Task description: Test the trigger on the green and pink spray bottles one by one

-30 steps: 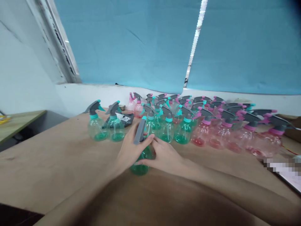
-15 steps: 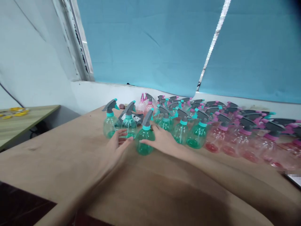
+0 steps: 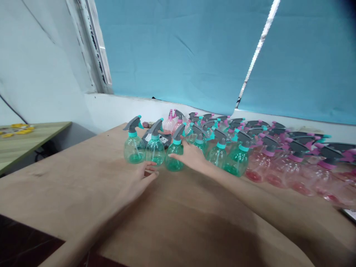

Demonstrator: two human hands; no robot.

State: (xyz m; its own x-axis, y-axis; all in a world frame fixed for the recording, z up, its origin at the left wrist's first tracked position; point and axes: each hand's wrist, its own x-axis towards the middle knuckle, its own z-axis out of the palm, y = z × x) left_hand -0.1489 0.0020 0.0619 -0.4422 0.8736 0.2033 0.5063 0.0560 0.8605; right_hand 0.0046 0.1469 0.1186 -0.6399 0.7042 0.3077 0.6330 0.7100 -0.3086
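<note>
My right hand is wrapped round a green spray bottle with a grey trigger head, the thumb in front and the other fingers mostly hidden behind it. The bottle stands upright on the table, level with its neighbours. Just left of it are two more spray bottles, a green one and a paler one. My left hand is below these two, holding nothing, its fingers apart and slightly curled. Right of my right hand, more green spray bottles continue the row.
Pink spray bottles crowd the right side of the wooden table, with more rows behind. A dark item with a white label lies behind the left bottles. Yellow pieces rest on another table. A blue curtain hangs behind.
My right hand has moved the green spray bottle back, into line with the row. My left hand has drawn away from the bottles, a little toward me.
</note>
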